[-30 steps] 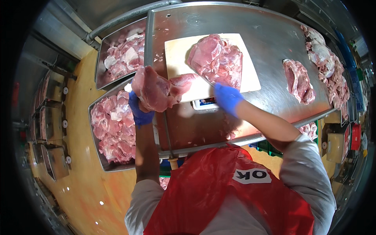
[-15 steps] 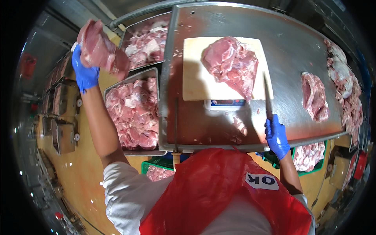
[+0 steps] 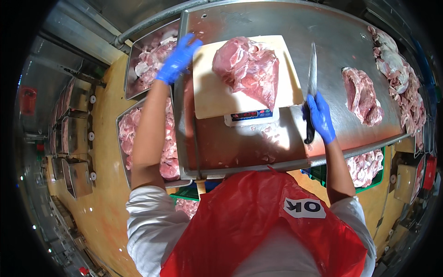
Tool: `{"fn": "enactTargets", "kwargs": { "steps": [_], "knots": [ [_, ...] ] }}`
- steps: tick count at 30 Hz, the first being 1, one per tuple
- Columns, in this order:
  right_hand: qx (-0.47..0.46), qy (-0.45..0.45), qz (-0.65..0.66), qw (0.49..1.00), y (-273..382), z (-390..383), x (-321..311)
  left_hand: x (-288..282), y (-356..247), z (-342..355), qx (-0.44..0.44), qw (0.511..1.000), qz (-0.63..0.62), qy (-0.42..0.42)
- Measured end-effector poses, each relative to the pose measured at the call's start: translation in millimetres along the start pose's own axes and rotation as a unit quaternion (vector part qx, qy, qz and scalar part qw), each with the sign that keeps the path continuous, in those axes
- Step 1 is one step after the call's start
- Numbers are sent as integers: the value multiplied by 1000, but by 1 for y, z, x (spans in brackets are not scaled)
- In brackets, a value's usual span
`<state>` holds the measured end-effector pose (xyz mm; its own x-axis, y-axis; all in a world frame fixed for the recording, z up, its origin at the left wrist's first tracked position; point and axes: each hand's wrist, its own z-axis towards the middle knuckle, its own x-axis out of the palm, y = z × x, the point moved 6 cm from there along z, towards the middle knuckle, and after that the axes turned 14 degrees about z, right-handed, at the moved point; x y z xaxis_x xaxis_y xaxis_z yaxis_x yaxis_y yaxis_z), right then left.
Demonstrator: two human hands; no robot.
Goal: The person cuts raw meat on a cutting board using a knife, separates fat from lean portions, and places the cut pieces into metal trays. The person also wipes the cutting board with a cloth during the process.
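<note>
Left hand (image 3: pixel 178 59), blue-gloved: being held out over the table's left edge, between the board and the upper tray. Fingers are being kept extended, palm uncurled; blur is hiding finger detail. Whether anything is being touched there cannot be told.

Right hand (image 3: pixel 321 117), also blue-gloved: knife (image 3: pixel 313 76) is being gripped, fingers clamped round the dark handle. Blade is being pointed away from the body, just right of the board and apart from it.

Large piece of raw meat (image 3: pixel 247 67): being supported on the white board (image 3: pixel 204 90), thick end toward the far left, narrow end being brought right to the near edge. Neither hand is touching it. Board is being carried on a scale (image 3: pixel 251 121); its lit display is being exposed below the board's near edge. All of that is being borne by the steel table (image 3: pixel 286 21).

Right side of table: one slab of meat (image 3: pixel 362 97) is being kept apart from a longer heap of meat (image 3: pixel 402 76) along the far right. Left of table: upper tray (image 3: pixel 136 50) and lower tray (image 3: pixel 122 154) are both being filled out by meat cuts. Green crate (image 3: pixel 381 171) with more meat is being partly covered by the table, lower right. Red apron (image 3: pixel 258 212) is being worn.
</note>
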<state>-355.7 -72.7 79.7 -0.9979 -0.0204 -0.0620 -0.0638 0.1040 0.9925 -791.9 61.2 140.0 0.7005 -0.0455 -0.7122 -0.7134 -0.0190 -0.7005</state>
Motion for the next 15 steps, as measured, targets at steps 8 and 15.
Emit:
{"fn": "enactTargets", "kwargs": {
  "steps": [8,15],
  "knots": [
    [130,158,265,942,-22,87,65,90,-79,1,97,985,-110,89],
    [-59,76,149,984,-31,42,126,115,-119,25,317,928,132,144]
  ]
}}
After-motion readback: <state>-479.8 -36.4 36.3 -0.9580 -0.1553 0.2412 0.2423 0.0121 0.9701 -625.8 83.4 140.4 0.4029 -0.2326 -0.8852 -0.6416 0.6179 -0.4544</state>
